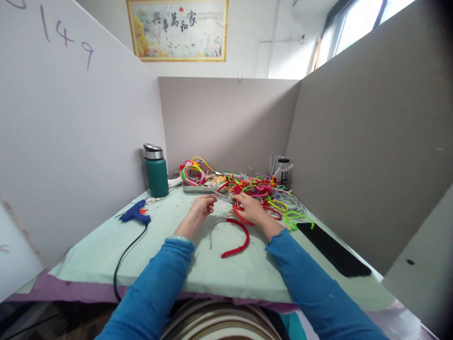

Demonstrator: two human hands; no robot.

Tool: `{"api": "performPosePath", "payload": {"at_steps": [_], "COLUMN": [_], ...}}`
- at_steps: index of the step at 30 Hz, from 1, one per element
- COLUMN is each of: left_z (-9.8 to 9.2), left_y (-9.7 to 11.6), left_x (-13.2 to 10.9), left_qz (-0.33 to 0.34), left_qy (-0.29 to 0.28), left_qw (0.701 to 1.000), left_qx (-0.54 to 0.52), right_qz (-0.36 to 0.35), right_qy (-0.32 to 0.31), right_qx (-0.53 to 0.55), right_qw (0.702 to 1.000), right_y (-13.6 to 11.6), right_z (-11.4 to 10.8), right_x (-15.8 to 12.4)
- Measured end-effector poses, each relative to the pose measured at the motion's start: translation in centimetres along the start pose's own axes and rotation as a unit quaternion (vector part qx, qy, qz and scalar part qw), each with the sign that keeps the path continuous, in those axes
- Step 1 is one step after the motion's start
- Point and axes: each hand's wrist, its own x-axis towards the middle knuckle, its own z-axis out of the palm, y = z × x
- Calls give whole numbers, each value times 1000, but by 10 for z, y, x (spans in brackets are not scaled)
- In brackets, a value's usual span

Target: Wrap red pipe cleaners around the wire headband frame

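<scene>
My right hand (247,208) is closed around a pair of scissors (222,197), whose blades point left toward my other hand. Fingers pinched together, my left hand (201,210) holds a small red piece that looks like the end of a pipe cleaner (213,203). On the table between my forearms lies a headband (245,240), its right side wrapped in fuzzy red and its left side bare thin grey. A red pipe cleaner loop (239,216) passes beside and partly under my right hand, which hides some of it.
A heap of coloured pipe cleaners (260,185) lies at the back right, beside a metal tray (198,189) of small parts. A blue glue gun (136,213) and green bottle (156,174) are left. A black phone-like slab (332,250) lies right. Grey partitions (226,123) enclose the table.
</scene>
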Motion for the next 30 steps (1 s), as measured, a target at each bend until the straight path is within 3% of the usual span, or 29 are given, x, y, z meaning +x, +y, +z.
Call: {"api": "performPosePath", "payload": {"at_steps": [9,19,30], "left_z": [3,4,2], "left_y": [3,8,3], "left_x": [-5,-9,-3], "left_qz": [16,-23,-7], "left_qy": [15,7,13], "left_qw": [999,997,999], "left_qx": [-24,-72,-50], "right_qz": [-17,-11,-3], "right_qy": [7,4,-5], "right_qx": [-28,-44,-63], "right_qw": [999,999,998], "right_y": [3,1,-4], "right_z": [0,0,-1], "right_x": [0,0,0]}}
